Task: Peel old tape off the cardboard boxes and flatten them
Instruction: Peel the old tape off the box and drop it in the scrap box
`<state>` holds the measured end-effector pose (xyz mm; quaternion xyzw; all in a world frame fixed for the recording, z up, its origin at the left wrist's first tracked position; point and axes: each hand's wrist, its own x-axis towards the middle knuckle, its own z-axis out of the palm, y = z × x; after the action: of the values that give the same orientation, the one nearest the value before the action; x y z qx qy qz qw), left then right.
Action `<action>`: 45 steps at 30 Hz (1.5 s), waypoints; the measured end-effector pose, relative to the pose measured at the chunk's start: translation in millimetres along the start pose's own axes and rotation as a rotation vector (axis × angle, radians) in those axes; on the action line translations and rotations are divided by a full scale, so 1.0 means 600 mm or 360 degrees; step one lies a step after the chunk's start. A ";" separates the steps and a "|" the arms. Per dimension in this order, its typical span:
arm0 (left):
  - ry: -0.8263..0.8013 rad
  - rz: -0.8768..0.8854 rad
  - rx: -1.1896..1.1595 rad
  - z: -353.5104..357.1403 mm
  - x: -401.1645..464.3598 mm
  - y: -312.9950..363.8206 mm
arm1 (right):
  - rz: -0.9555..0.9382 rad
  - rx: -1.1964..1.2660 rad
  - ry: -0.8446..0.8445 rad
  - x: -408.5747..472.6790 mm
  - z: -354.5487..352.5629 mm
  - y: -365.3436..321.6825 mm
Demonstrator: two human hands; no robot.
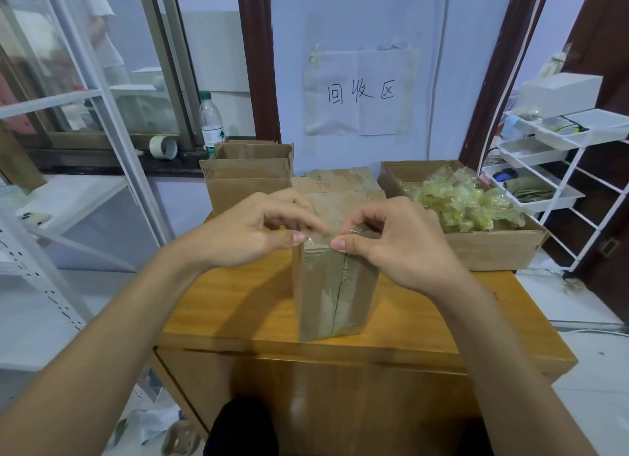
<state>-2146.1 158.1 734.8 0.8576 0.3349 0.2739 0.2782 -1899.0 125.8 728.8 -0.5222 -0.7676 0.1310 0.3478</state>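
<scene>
We are at the peeling step: left hand and right hand each pinch the tape on the box top edge. Next, we judge, lift it steadily along the seam

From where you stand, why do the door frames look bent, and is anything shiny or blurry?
Head view: the wide-angle lens bows the door frames near the edges; the clear tape on the upright box glints; both hands cast soft shadows on the wooden table; the glass cabinet looks hazy with reflections.

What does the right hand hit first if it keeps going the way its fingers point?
Likely the left hand. The right hand points leftward across the taped box top edge, thumb tips almost touching over the clear tape. Depth is unclear.
</scene>
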 end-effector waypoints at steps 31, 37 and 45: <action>-0.0117 -0.0096 0.0023 -0.020 -0.010 0.026 | 0.0013 -0.0019 0.0068 0.000 0.006 0.006; 0.0327 -0.0059 -0.0201 0.014 -0.033 0.012 | 0.0014 0.0002 0.0045 0.000 0.007 0.007; 0.0677 -0.0045 -0.0256 0.052 -0.043 0.010 | -0.0009 -0.0045 0.0059 0.001 0.008 0.008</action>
<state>-2139.1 126.4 710.2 0.7508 0.3751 0.4705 0.2726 -1899.1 128.9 722.8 -0.5272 -0.7642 0.1095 0.3550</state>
